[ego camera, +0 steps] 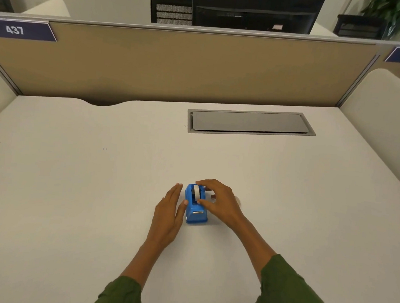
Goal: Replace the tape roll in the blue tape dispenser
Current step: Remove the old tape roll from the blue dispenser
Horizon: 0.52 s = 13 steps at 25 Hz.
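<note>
The left hand (169, 216) lies flat and open on the desk (74, 178), fingers straight and together. Its thumb touches the left wall of the blue tape dispenser (196, 206); it holds nothing, it only braces the dispenser from that side.

Just to the right of this hand stands the dispenser, upright on the desk, with the cutter end toward the person. A white tape roll (196, 191) sits in its slot, at the far half of the body, and only the upper part of the roll shows above the walls.

The right hand (219, 203) arches over the dispenser from the right side. The index finger reaches over the far end of the roll and the thumb rests near the roll's near edge, so the hand is half closed around the roll. Whether it already pinches the roll firmly, I cannot tell.

The dispenser looks like small hard plastic, probably light, so it may slide or lift together with the roll; a hand on its side walls should keep it down. The roll is stiff at the rim but sticky on the loose end. The best hold is probably on the two flat faces or the top rim, pulling straight up, away from the cutter teeth.

Beyond the right hand, a grey cable hatch (249, 123) is set in the desk.
</note>
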Each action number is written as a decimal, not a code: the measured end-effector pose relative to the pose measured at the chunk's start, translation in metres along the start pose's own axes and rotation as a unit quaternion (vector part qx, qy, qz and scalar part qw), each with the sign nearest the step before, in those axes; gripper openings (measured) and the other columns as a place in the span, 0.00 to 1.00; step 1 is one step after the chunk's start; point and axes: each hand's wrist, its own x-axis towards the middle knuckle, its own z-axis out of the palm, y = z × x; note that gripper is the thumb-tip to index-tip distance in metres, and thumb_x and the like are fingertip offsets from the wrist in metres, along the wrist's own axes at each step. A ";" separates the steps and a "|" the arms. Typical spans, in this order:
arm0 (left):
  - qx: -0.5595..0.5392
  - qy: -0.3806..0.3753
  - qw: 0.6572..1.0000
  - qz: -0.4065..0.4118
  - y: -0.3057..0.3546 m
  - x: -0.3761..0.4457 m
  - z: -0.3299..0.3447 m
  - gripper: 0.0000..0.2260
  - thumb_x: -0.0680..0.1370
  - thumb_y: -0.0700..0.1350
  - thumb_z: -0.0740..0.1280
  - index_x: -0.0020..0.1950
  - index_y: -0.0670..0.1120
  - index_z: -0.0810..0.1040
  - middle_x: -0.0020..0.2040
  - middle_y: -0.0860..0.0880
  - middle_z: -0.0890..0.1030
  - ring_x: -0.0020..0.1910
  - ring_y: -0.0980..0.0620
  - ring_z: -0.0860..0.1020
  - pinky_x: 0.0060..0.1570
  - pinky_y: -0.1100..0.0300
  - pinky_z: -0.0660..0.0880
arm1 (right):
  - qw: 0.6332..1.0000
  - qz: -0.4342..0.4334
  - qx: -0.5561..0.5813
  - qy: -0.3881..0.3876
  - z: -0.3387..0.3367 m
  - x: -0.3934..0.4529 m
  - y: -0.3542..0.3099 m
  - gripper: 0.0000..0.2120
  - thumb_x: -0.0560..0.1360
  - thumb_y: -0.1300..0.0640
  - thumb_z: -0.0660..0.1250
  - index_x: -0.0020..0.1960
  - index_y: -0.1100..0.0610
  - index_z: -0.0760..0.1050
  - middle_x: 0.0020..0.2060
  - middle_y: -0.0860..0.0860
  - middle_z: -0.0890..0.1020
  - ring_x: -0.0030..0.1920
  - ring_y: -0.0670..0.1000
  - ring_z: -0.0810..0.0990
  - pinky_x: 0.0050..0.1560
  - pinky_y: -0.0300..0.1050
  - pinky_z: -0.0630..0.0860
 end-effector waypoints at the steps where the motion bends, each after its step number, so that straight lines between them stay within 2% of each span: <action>1: 0.000 -0.012 1.000 0.000 0.002 0.003 0.000 0.22 0.79 0.49 0.57 0.72 0.49 0.58 0.74 0.49 0.62 0.72 0.51 0.62 0.71 0.54 0.58 | 1.000 0.001 0.007 -0.001 0.000 0.001 0.000 0.21 0.69 0.59 0.73 0.60 0.50 0.74 0.59 0.50 0.78 0.56 0.49 0.77 0.59 0.50 0.76; 6: 0.000 -0.025 1.000 -0.005 0.004 0.007 0.003 0.24 0.77 0.50 0.62 0.71 0.48 0.61 0.71 0.48 0.68 0.69 0.48 0.67 0.66 0.58 0.62 | 1.000 0.012 0.028 -0.004 -0.001 0.006 -0.002 0.20 0.69 0.59 0.73 0.60 0.52 0.74 0.58 0.51 0.79 0.55 0.49 0.77 0.59 0.50 0.76; 9: 0.003 -0.022 1.000 -0.013 0.004 0.007 0.004 0.24 0.77 0.49 0.62 0.72 0.48 0.61 0.71 0.47 0.69 0.69 0.48 0.68 0.66 0.57 0.63 | 0.999 0.016 0.034 -0.007 -0.001 0.005 -0.002 0.20 0.70 0.59 0.72 0.60 0.53 0.74 0.58 0.51 0.79 0.55 0.49 0.78 0.58 0.50 0.77; 13: -0.003 -0.010 1.000 -0.021 0.005 0.007 0.005 0.25 0.76 0.49 0.64 0.71 0.48 0.62 0.70 0.47 0.70 0.68 0.48 0.68 0.65 0.57 0.64 | 0.999 0.017 0.030 -0.002 0.001 0.004 0.000 0.20 0.71 0.58 0.71 0.62 0.51 0.73 0.61 0.51 0.79 0.60 0.50 0.76 0.61 0.54 0.75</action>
